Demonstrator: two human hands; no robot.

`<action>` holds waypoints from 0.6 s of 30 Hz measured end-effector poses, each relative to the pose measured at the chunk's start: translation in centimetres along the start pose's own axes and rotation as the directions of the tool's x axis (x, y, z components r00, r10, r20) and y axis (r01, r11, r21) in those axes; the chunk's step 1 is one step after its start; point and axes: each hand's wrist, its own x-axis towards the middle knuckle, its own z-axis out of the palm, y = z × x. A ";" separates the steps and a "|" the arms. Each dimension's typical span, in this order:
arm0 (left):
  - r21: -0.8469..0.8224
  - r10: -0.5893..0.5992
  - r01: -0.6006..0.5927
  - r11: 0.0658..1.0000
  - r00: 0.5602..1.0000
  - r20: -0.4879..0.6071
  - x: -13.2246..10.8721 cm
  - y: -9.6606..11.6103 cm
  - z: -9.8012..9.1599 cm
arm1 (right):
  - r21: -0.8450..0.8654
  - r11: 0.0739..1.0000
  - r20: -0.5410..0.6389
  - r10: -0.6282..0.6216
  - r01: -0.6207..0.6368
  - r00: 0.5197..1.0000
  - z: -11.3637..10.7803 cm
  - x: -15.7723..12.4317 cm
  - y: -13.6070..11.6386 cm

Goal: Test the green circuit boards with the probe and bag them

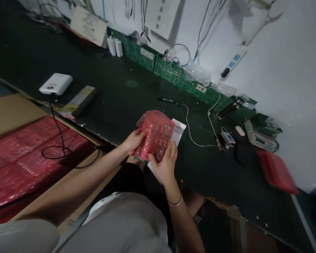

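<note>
The room was dim, and the dark worktop [116, 95] swallowed most of the light. The white wall [292, 70] on the right caught the brightest wash. Everything looked soft and blurred, and the edges bowed outward.

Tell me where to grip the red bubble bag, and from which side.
Pinch the bag at its lower edges, one hand from each side, as the left hand and right hand do: it is flat, thin and tilted up, so edges likely hold best.

Wht wall [292, 70] – dk green bench [116, 91], dim light
</note>
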 end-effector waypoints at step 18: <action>0.030 0.264 -0.994 0.105 0.057 0.963 0.6 9.4 -4.2 | 0.689 0.301 0.615 0.237 -0.659 0.752 -4.3 5.5 1.0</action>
